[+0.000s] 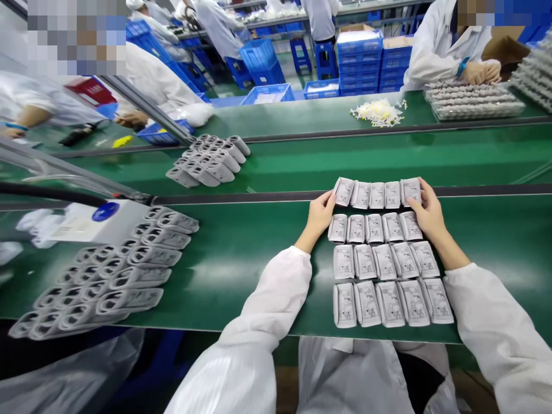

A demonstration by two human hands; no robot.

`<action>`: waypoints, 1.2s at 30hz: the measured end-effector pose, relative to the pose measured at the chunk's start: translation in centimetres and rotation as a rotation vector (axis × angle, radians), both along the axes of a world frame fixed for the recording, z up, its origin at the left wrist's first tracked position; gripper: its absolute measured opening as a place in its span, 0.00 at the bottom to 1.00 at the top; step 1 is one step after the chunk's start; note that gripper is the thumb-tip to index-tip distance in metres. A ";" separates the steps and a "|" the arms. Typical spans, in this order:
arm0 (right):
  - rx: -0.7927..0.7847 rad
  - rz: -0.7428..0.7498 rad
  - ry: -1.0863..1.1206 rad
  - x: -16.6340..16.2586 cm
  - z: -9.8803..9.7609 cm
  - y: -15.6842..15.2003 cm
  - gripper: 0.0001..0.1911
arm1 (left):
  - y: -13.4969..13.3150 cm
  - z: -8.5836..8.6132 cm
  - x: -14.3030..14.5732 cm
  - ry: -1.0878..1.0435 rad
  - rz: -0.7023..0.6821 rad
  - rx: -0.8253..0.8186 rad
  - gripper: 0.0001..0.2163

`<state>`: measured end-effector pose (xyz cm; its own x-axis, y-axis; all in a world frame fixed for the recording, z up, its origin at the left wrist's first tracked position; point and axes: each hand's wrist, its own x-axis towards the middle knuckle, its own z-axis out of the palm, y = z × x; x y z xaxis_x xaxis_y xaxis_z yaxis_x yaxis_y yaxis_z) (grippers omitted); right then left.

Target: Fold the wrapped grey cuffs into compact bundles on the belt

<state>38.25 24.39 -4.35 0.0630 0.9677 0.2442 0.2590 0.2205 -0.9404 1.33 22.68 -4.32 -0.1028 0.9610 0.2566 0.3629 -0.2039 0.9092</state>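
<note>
A row of flat grey pieces with printed drawings is squeezed end to end between my two hands, at the far edge of the green bench. My left hand closes on the left end piece with thumb and fingers. On the right end piece, my right hand presses its thumb on top while its fingers wrap the far side. Nearer to me lie three similar rows: a second row just below my hands, a third row, and a front row near the bench edge.
Grey hollow pieces stand stacked at the left, beside a white box. Another stack rests on the green belt. Small white and yellow parts are piled beyond. Co-workers in white sit across; blue crates stand behind.
</note>
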 end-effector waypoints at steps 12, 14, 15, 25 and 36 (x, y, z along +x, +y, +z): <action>0.009 -0.006 -0.106 1.1 -0.8 -1.4 0.48 | -0.2 -1.1 -1.0 -0.177 -0.241 -0.055 0.42; 0.014 -0.001 -0.110 1.1 -0.7 -1.4 0.47 | -0.2 -1.0 -1.2 -0.154 -0.301 -0.047 0.46; 0.016 -0.001 -0.113 1.1 -0.8 -1.4 0.47 | -0.2 -0.9 -1.2 -0.139 -0.319 -0.042 0.46; -0.029 -0.033 -0.206 1.7 -0.9 -1.4 0.46 | 0.0 -1.7 -1.3 -0.134 -0.322 0.033 0.42; -0.027 -0.008 -0.175 1.4 -0.9 -1.6 0.51 | 0.1 -1.3 -1.4 -0.117 -0.346 -0.017 0.40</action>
<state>39.61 22.82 -5.20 0.0296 0.9737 0.2260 0.4205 0.1930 -0.8865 -0.04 22.78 -5.67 0.2017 0.9481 0.2458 0.1683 -0.2808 0.9449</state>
